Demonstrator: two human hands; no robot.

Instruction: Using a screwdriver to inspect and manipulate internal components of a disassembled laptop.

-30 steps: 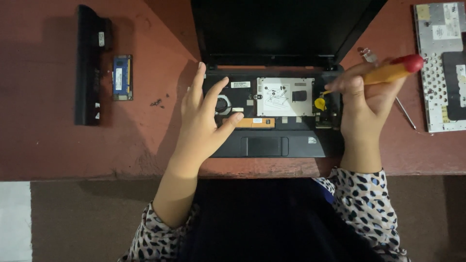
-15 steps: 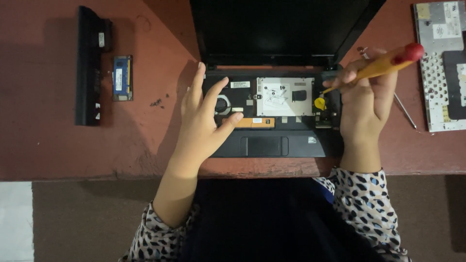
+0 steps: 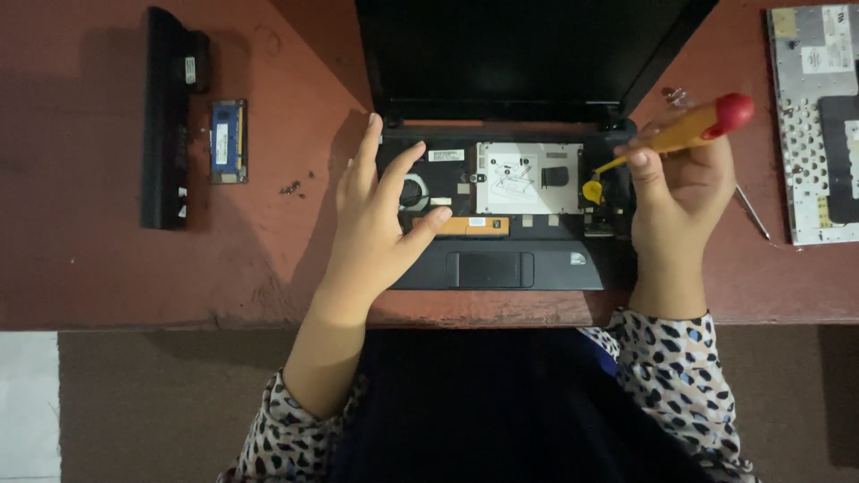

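A black laptop (image 3: 501,268) lies open on the reddish table with its keyboard taken off, so the inner boards and a silver metal plate (image 3: 528,177) show. My left hand (image 3: 376,215) rests flat on the laptop's left side, fingers spread over the fan area. My right hand (image 3: 676,192) grips a screwdriver (image 3: 689,130) with an orange handle and red cap. Its tip points down at the right inner part of the base, near a small yellow piece (image 3: 592,190).
A long black battery (image 3: 165,116) and a blue memory module (image 3: 227,141) lie at the table's left. Tiny dark screws (image 3: 291,188) sit near them. The removed keyboard (image 3: 819,125) lies upside down at the right, with a thin metal tool (image 3: 752,210) beside it.
The screwdriver handle has tilted and shifted slightly up and to the right in my right hand. My left hand has stayed put.
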